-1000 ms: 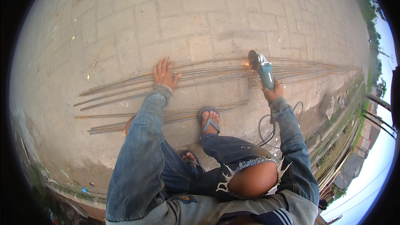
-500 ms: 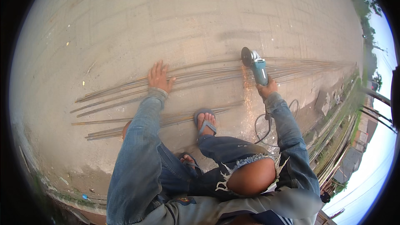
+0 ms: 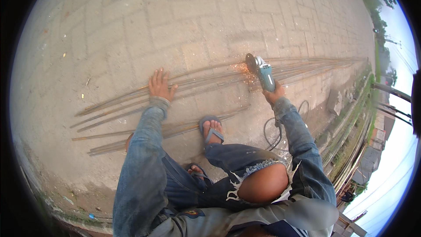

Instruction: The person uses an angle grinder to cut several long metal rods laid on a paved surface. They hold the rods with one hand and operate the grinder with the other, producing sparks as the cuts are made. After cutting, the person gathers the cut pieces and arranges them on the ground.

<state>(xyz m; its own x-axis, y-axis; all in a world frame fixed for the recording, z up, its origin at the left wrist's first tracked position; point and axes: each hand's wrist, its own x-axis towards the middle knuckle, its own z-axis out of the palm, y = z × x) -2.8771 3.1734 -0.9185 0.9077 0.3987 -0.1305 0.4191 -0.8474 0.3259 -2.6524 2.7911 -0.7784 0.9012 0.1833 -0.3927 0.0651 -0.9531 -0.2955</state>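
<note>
Person squats on a paved brick ground (image 3: 131, 26). A bundle of long thin steel rods (image 3: 206, 79) lies flat on it, long axis running left to right across the view, fanning slightly toward the far right. Right hand (image 3: 272, 94) is wrapped closed around the rear handle of a teal angle grinder (image 3: 262, 72); the tool points away from the body, its disc (image 3: 251, 62) down on the rods with orange sparks just left of it. Left hand (image 3: 160, 85) lies flat, fingers spread, pressing the same rods well to the left of the disc, holding nothing. A sandalled foot (image 3: 212, 129) rests on a nearer, shorter set of rods. The cut point sits nearer the right hand; the grinder's cable (image 3: 274, 127) loops behind it.
</note>
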